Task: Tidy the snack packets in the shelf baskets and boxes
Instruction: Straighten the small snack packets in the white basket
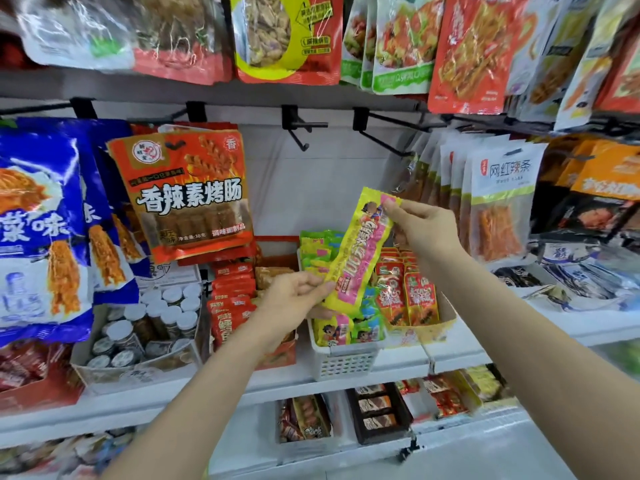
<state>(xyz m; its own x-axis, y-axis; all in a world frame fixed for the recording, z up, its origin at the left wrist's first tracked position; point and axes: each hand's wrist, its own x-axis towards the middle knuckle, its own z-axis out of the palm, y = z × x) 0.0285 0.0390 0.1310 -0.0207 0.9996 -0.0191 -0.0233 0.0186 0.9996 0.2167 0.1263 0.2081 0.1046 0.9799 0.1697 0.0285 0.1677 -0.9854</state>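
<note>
I have the long yellow-and-pink foil snack packet (pixel 360 249) held by both ends, tilted, above the white slotted plastic basket (pixel 343 363). My right hand (pixel 424 230) pinches its top corner between thumb and fingertips, a narrow grip; my left hand (pixel 294 299) pinches the bottom end the same way, fingers curled around the edge. Holding it at both ends keeps the floppy packet stretched flat, which I judge makes it easier to line it up with the matching yellow and green packets (pixel 320 252) already standing in that basket. The basket sits at the shelf's front edge, touching the open cardboard box of red-and-green sachets (pixel 410 296) on its right, with the stack of red packets (pixel 230 296) in a box on its left.

The packet and my left hand cover the middle of the basket, so I cannot tell how full it is or where a gap lies. The print on the held packet is blurred. Hanging orange bags (pixel 188 195) hide the back of the red stack, and the far-right shelf items are smeared beyond reading.
</note>
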